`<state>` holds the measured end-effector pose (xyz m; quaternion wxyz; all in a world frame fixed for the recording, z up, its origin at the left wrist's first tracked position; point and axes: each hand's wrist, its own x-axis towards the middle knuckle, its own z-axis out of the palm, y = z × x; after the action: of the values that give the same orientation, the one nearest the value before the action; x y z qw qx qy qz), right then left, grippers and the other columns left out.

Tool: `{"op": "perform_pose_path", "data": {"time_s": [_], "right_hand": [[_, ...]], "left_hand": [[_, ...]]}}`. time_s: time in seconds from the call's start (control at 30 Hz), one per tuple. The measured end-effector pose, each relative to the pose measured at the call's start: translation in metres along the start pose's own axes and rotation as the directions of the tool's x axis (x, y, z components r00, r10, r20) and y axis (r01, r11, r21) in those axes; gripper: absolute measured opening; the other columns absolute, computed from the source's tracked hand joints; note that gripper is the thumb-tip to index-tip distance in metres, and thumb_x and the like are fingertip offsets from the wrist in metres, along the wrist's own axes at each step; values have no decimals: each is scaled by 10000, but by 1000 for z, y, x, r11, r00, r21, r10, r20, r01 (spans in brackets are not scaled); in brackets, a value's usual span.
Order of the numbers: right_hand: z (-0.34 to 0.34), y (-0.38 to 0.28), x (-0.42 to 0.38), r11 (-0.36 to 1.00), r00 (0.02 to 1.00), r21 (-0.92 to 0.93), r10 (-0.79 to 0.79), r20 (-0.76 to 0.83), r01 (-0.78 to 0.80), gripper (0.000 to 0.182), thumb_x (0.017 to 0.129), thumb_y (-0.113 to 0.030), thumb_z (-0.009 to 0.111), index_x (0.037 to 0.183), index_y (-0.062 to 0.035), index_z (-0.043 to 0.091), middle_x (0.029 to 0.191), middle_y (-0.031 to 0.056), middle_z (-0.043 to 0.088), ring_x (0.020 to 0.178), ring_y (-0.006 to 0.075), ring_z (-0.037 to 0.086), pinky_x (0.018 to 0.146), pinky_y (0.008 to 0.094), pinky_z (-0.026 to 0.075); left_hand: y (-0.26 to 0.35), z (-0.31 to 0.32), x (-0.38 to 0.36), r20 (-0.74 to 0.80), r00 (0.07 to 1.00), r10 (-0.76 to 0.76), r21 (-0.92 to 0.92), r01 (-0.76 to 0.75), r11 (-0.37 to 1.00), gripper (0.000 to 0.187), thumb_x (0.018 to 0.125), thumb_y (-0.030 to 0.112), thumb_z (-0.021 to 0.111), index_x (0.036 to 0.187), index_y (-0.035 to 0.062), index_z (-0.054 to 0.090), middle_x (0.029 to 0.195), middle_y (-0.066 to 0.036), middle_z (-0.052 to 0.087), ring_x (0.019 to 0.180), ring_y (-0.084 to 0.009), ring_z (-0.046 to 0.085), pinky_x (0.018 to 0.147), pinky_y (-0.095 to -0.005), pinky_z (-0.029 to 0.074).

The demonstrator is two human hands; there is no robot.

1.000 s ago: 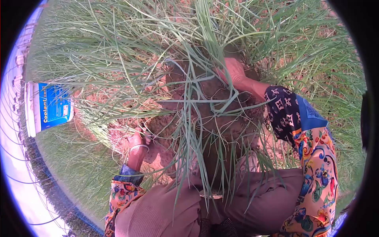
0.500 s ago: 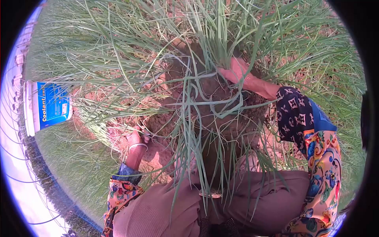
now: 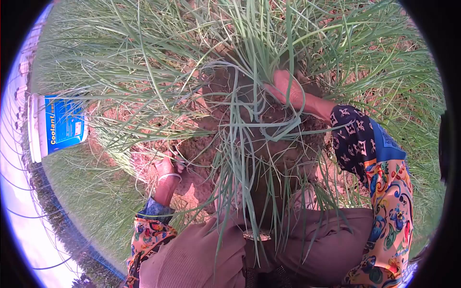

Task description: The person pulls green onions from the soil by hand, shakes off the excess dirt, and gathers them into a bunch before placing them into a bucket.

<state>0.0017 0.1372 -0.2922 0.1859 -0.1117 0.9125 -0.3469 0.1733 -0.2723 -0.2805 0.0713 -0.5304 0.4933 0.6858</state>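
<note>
Green leaves are rising in a clump [image 3: 263, 53] beyond the bare soil [image 3: 197, 151], and the right hand [image 3: 290, 91] is reaching in low beside their base. It is probably going low because the stems are firmer there than the limp tops. Its thumb side is facing the clump, but leaves are hiding the fingertips, so whether they are grasping stems cannot be told.

Off to the other side, the left hand [image 3: 164, 169] is resting near the ground beside a leaning bunch [image 3: 122, 161]. Its fingers are bending inward, perhaps for steadying; whether they are gripping anything cannot be told. A white band [image 3: 170, 176] is circling that wrist.

Between the arms, loose plants [image 3: 240, 158] are draping over the soil towards the trousers [image 3: 197, 254], seemingly lying there to be within easy reach. The bucket [image 3: 66, 126] is standing beyond the left hand, apparently keeping out of the arms' way.
</note>
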Motion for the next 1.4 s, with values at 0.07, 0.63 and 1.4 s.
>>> {"op": "perform_pose_path", "data": {"time_s": [0.07,0.63,1.4], "right_hand": [[-2,-3,0,1000,1000,-5,0,-5,0,289,748,-260,576,880,-4,596,772,253,591,782,429,566,687,466,456],[17,11,1,974,959,41,-210,-191,222,321,801,-280,536,942,8,559,744,250,563,684,453,519,609,465,427],[-5,7,1,995,971,0,101,-215,-103,322,813,-311,523,906,-15,609,731,204,593,673,402,558,615,415,449]], "left_hand": [[0,-1,1,-3,1000,1,-2,-1,1000,206,881,255,534,797,66,535,562,-38,509,414,-136,435,387,-214,343],[0,-4,3,1,1000,-9,-9,9,1000,209,884,252,533,788,66,533,560,-34,505,414,-134,431,388,-214,344],[4,-10,-2,-13,1000,3,-26,-3,1000,213,888,248,531,777,66,529,556,-30,499,413,-131,427,389,-214,344]]}}
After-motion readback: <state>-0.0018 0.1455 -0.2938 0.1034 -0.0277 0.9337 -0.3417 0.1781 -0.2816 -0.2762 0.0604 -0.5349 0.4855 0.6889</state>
